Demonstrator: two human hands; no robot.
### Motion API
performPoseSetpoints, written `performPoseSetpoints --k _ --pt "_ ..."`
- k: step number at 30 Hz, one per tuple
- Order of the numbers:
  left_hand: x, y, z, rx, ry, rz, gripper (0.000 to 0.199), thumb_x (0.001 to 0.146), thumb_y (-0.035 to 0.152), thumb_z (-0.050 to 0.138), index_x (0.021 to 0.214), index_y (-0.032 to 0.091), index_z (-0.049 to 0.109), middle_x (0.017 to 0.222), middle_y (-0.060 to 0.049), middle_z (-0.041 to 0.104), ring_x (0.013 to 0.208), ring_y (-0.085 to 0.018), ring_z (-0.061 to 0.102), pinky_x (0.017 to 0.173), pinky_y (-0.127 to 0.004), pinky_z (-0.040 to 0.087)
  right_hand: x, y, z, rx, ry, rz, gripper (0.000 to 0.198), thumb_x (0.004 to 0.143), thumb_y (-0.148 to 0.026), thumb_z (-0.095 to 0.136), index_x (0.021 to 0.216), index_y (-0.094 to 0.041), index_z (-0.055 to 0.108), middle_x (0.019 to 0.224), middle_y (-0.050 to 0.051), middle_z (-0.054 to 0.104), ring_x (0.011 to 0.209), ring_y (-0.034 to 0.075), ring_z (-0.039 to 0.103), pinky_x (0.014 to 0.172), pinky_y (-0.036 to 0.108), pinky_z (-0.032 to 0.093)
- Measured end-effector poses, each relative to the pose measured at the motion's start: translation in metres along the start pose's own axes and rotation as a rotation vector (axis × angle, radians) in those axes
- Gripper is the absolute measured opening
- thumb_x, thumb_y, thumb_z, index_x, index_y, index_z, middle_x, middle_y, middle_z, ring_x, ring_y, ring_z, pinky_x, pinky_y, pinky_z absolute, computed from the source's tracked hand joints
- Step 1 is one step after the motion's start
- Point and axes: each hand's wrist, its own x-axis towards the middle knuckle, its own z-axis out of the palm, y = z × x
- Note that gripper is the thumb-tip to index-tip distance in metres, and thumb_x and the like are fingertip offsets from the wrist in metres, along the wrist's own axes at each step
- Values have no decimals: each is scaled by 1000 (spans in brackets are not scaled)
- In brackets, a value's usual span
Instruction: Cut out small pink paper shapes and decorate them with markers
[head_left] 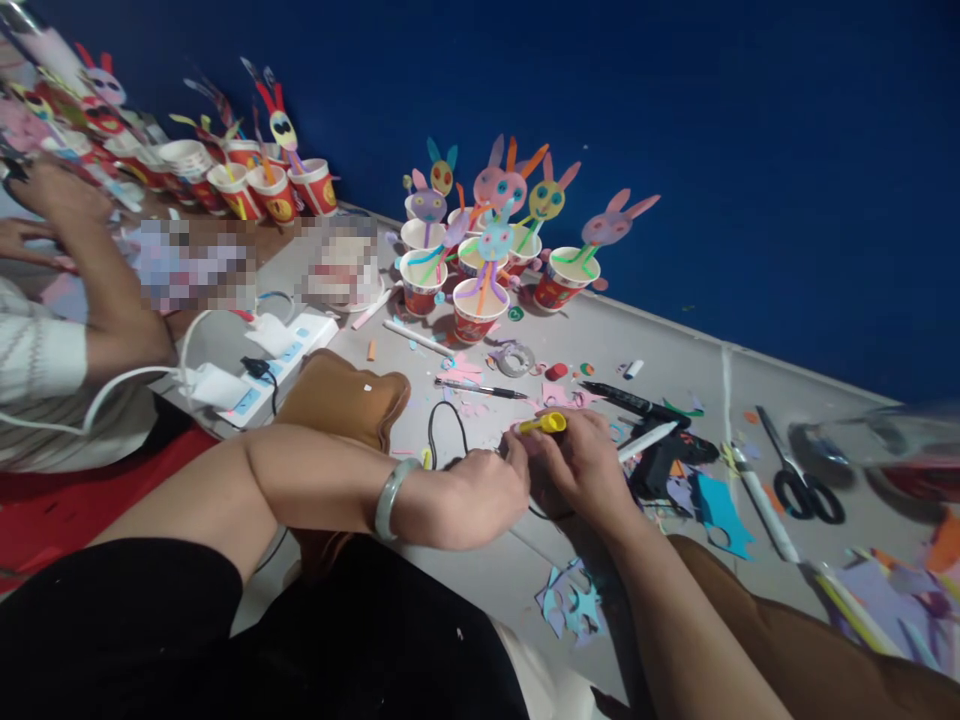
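- Landmark: the tape roll, lying flat on the surface.
- Yellow tube: just on the wearer's side of the tape roll, hollow end facing right; cap or pen part, can't tell.
- Right hand: thumb and fingers pinched on the yellow tube.
- Left hand: curled, fingertips at the tube's other end; whether it grips, can't tell. Bracelet on wrist.
- Done, by the look of it: rabbit-eared figures with faces and limbs, standing in paper cups beyond the tape roll. More decorated cups far left of it.
- Left over, judging by the litter: blue offcuts nearer the wearer than the tape roll, loose and unassembled. No half-built figure visible in the hands, so the current piece's stage is unclear.
- Nearby: pen just nearside of the tape roll; black marker right of it; scissors farther right, lying unused.
- Co-worker's arm far left of the tape roll.
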Motion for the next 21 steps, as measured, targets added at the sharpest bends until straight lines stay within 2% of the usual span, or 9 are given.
performPoseSetpoints --k 7,12,16,21 --pt "3 2 6 -14 13 -13 50 89 5 36 136 -8 48 136 -34 51 120 -33 61 67 -27 60 0 3 6 -91 -16 -75 17 95 -28 46 104 -18 56 88 9 70 79 24 64 86 43 43" --pt "3 5 12 -31 37 -7 49 91 9 41 136 -7 48 139 -35 48 130 -36 52 72 -30 61 0 0 6 -88 -27 -66 16 93 -27 46 105 -20 54 89 8 70 78 24 64 87 43 43" --pt "4 7 17 -56 34 0 50 91 10 44 137 -9 46 138 -37 47 128 -35 54 78 -31 61 0 1 6 -114 -6 -62 17 93 -25 46 108 -20 53 89 8 70 78 24 64 87 43 43" --pt "5 7 17 -62 30 -3 50 90 11 42 136 -9 47 139 -37 46 127 -37 55 74 -32 61 -2 3 7 -108 -32 -65 17 92 -25 46 107 -21 53 89 7 70 77 24 64 86 42 43"
